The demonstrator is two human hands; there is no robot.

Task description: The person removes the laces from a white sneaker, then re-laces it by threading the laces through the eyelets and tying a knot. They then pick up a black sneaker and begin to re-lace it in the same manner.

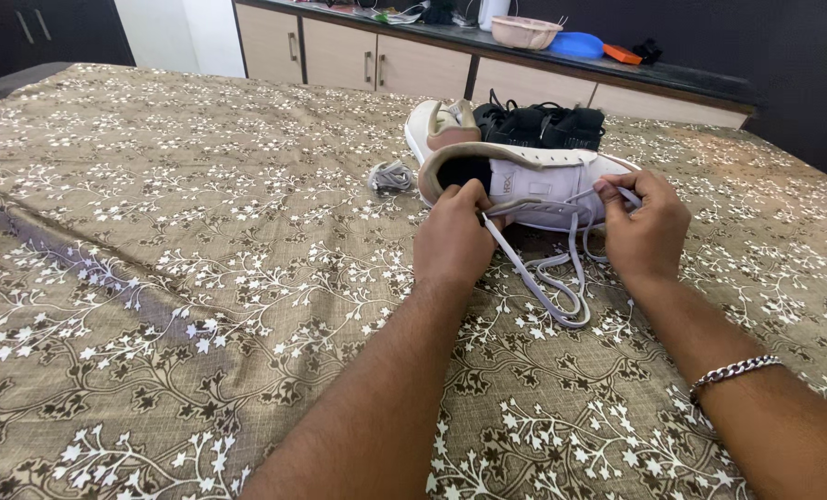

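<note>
1. Head view: I see my left hand point(452, 243) gripping the side of a white sneaker point(534, 181), which lies on its side on a brown floral bedspread point(154, 278), at about 12 o'clock from my hands.
2. My right hand point(645, 227), at 3 o'clock from the left, pinches the shoe's pale lace point(561, 278); the lace loops down toward 6 o'clock.
3. A second white shoe point(441, 125) and black shoes point(543, 125) lie just behind, at 12 o'clock.
4. A loose bundled lace point(392, 176) lies at 9 o'clock from the sneaker.
5. A chain bracelet point(733, 372) circles my right wrist.
</note>
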